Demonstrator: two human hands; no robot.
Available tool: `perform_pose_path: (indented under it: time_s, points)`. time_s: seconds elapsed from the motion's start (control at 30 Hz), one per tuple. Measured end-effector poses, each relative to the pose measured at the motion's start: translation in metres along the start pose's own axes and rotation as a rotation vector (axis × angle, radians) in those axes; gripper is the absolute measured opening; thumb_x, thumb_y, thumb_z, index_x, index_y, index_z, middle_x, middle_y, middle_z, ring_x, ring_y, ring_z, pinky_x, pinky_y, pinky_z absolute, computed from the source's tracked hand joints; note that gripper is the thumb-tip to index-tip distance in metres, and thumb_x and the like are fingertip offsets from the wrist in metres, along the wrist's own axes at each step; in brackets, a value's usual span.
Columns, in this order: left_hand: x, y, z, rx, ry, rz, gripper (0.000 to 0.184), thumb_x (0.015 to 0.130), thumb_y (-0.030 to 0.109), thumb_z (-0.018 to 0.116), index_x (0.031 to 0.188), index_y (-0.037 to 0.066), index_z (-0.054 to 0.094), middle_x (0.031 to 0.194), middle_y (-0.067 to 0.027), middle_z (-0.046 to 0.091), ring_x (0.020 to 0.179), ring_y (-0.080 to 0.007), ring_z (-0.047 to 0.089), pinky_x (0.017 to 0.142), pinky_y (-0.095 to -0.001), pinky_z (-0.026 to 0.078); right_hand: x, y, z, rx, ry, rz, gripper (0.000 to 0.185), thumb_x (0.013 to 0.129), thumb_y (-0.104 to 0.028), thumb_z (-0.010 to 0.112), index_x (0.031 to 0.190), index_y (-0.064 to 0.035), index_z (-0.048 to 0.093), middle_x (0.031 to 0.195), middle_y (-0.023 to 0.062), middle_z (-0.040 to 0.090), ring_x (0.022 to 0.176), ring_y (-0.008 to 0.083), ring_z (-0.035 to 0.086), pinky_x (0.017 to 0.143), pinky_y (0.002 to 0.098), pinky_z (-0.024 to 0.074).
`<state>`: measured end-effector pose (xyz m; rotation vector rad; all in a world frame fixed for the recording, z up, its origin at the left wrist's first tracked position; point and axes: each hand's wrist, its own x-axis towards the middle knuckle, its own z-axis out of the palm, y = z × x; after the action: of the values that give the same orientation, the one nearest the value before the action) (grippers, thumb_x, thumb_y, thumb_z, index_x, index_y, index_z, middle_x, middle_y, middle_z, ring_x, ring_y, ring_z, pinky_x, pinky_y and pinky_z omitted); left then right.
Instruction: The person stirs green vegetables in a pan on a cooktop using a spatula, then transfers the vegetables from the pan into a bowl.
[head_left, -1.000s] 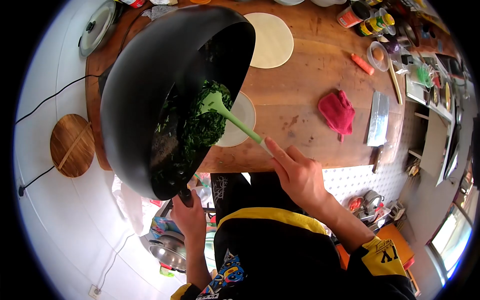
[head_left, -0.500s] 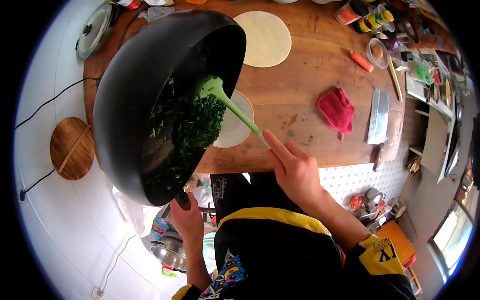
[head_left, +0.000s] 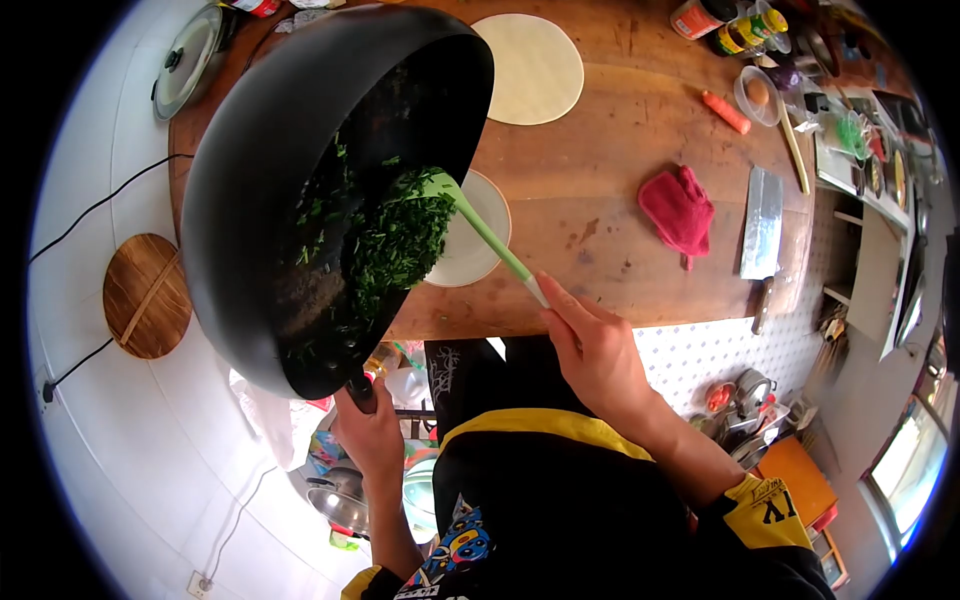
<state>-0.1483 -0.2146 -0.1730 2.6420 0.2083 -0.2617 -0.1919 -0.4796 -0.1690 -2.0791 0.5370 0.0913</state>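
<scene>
My left hand [head_left: 370, 430] is wrapped round the short handle of a big black wok [head_left: 250, 190], which is held tilted on its side above the table's left part. Chopped dark green leaves [head_left: 400, 240] lie in a heap near the wok's lower right rim. In my right hand [head_left: 600, 355] is the pale handle of a green spatula [head_left: 490, 237]. Leaves partly cover the spatula's head inside the wok. Beneath the rim, a pale round plate [head_left: 475, 235] rests on the table, partly hidden by the wok.
On the wooden table [head_left: 570, 240] are a round flat dough sheet [head_left: 530, 70], a red cloth [head_left: 680, 212], a cleaver [head_left: 763, 225], a carrot [head_left: 726, 112], an egg in a plastic bowl [head_left: 757, 93] and jars [head_left: 700, 18]. A round wooden lid [head_left: 148, 296] is at the left.
The spatula's head has shifted slightly right and is now more covered by leaves. The wok has moved a little left and opens more to view. Both hands keep their hold.
</scene>
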Motion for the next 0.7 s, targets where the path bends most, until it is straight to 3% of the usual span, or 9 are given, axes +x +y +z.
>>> perform_pose_path:
  time_s: [0.2, 0.43, 0.5, 0.63, 0.7]
  points:
    - [-0.003, -0.008, 0.0, 0.058, 0.027, 0.077, 0.029, 0.088, 0.008, 0.065, 0.113, -0.003, 0.057, 0.061, -0.0066, 0.061, 0.052, -0.0099, 0.054, 0.053, -0.0271, 0.043, -0.007, 0.0, -0.006, 0.047, -0.002, 0.011, 0.038, 0.089, -0.005, 0.063, 0.127, -0.0053, 0.059, 0.086, 0.0213, 0.065, 0.072, 0.0401, 0.063, 0.061, 0.0412, 0.0508]
    - [-0.002, 0.0, -0.005, 0.048, -0.022, 0.061, 0.031, 0.088, 0.006, 0.064, 0.117, -0.003, 0.056, 0.061, -0.0063, 0.061, 0.052, -0.0102, 0.054, 0.054, -0.0262, 0.043, -0.025, -0.004, -0.016, 0.081, -0.012, 0.077, 0.04, 0.089, -0.004, 0.063, 0.128, -0.0038, 0.058, 0.084, 0.0228, 0.065, 0.071, 0.0397, 0.064, 0.06, 0.04, 0.0511]
    - [0.0, 0.011, -0.007, 0.017, -0.016, -0.004, 0.016, 0.086, 0.007, 0.067, 0.093, -0.004, 0.058, 0.065, -0.0133, 0.063, 0.057, -0.0293, 0.065, 0.055, -0.0364, 0.047, -0.028, -0.009, -0.022, 0.082, -0.034, 0.136, 0.039, 0.089, -0.004, 0.064, 0.128, -0.004, 0.059, 0.083, 0.0238, 0.065, 0.069, 0.0393, 0.065, 0.059, 0.0395, 0.0509]
    - [0.001, 0.003, -0.006, 0.041, -0.019, 0.036, 0.015, 0.086, 0.006, 0.067, 0.092, -0.004, 0.057, 0.065, -0.0135, 0.063, 0.058, -0.0294, 0.065, 0.055, -0.0366, 0.048, -0.015, -0.009, -0.022, 0.116, 0.019, 0.114, 0.037, 0.09, -0.005, 0.063, 0.127, -0.0045, 0.06, 0.081, 0.0246, 0.064, 0.067, 0.0404, 0.063, 0.058, 0.0395, 0.0504]
    - [0.001, -0.002, -0.005, 0.022, -0.013, 0.061, 0.032, 0.087, 0.007, 0.066, 0.116, -0.003, 0.057, 0.062, -0.0054, 0.061, 0.053, -0.0094, 0.054, 0.054, -0.0265, 0.043, 0.006, -0.007, -0.01, 0.109, -0.015, 0.085, 0.035, 0.091, -0.007, 0.061, 0.126, -0.0047, 0.061, 0.078, 0.0255, 0.063, 0.067, 0.0415, 0.062, 0.058, 0.0414, 0.0504]
